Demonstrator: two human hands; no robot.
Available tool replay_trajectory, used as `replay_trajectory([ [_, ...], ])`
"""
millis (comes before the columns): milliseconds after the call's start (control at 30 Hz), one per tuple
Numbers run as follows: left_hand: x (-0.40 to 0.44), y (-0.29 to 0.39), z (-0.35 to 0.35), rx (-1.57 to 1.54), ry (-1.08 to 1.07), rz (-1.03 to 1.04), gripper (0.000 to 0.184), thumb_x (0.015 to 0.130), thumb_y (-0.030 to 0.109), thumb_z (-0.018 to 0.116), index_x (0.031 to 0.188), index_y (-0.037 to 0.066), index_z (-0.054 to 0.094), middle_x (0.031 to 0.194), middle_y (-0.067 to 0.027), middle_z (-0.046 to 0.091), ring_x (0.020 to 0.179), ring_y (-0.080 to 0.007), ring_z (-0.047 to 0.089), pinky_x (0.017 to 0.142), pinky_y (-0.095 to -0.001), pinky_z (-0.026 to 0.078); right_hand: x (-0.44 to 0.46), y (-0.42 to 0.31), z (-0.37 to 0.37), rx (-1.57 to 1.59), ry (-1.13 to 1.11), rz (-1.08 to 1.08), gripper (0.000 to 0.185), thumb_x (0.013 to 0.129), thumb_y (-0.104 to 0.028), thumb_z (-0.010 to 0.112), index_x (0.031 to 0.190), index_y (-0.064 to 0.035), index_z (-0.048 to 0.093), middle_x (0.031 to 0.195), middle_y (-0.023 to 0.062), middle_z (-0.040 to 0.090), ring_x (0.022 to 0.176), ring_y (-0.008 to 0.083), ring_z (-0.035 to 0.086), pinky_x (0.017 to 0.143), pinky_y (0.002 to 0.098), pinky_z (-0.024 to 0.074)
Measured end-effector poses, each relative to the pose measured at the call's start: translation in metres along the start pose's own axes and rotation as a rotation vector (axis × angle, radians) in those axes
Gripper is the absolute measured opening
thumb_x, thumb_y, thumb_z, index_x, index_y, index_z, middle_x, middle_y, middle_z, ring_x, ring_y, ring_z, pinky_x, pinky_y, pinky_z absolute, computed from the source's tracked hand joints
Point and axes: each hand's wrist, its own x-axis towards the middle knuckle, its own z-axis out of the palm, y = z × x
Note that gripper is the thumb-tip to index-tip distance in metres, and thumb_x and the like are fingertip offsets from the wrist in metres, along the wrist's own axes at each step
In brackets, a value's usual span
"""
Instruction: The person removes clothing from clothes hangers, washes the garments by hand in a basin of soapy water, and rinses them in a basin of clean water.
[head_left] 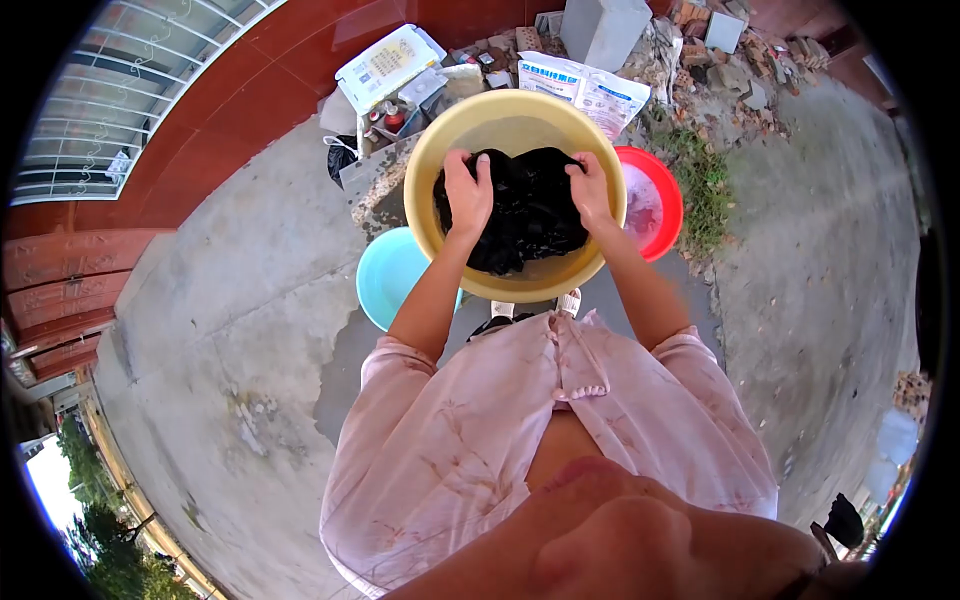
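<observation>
A wet black cloth, perhaps a garment [528, 205], is bunched in a large yellow basin [512, 107] with cloudy water around it. My left hand [468, 192] grips the cloth's upper left edge, thumb on top and fingers hidden behind the fabric. On the opposite side, my right hand [589, 188] pinches the upper right edge. Between the two hands the cloth's top edge is stretched, while its lower part lies crumpled in the basin. The exact kind of garment cannot be made out.
A light blue basin [385, 278] stands at the lower left of the yellow one, and a red basin [664, 215] with sudsy water at its right. Behind are a white printed bag [600, 92], a white box [388, 66] and brick rubble [745, 75]. Red wall [270, 60] bounds the left.
</observation>
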Motion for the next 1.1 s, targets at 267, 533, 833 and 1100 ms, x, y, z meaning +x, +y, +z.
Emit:
replay_trajectory([
  [267,-0.006,-0.058,0.073,0.548,-0.076,0.231,0.05,0.084,0.021,0.058,0.129,0.002,0.047,0.131,-0.0214,0.05,0.126,-0.0419,0.042,0.106,-0.0486,0.035,0.01,0.023,0.058,-0.913,0.084,-0.337,0.03,0.091,-0.029,0.055,0.111,-0.0062,0.056,0.098,0.0238,0.063,0.092,0.0431,0.062,0.083,0.0538,0.0484],
  [533,0.011,-0.1,0.104,0.446,0.015,0.302,0.058,0.081,0.019,0.063,0.134,0.004,0.046,0.126,-0.0201,0.049,0.12,-0.043,0.042,0.104,-0.052,0.036,0.045,0.061,0.067,-0.966,0.144,-0.621,0.037,0.085,-0.025,0.058,0.116,-0.0059,0.06,0.098,0.0205,0.063,0.096,0.0387,0.059,0.084,0.0513,0.0454],
  [833,0.032,-0.064,0.057,-0.057,0.051,-0.031,0.033,0.097,0.024,0.052,0.117,-0.001,0.061,0.118,-0.0232,0.06,0.11,-0.0413,0.054,0.1,-0.0445,0.04,0.038,0.013,0.025,-0.037,-0.027,0.032,0.04,0.088,-0.028,0.064,0.12,-0.0039,0.063,0.109,0.0155,0.067,0.107,0.0228,0.061,0.094,0.0349,0.0434],
  [1100,0.035,-0.004,-0.05,0.273,-0.059,0.046,0.034,0.1,0.036,0.047,0.123,0.017,0.064,0.104,-0.026,0.06,0.1,-0.0396,0.059,0.087,-0.0464,0.048,0.0,-0.103,-0.052,0.5,-0.059,-0.003,0.029,0.095,-0.017,0.062,0.115,0.0026,0.066,0.103,0.0017,0.067,0.092,0.0098,0.058,0.085,0.0244,0.0449],
])
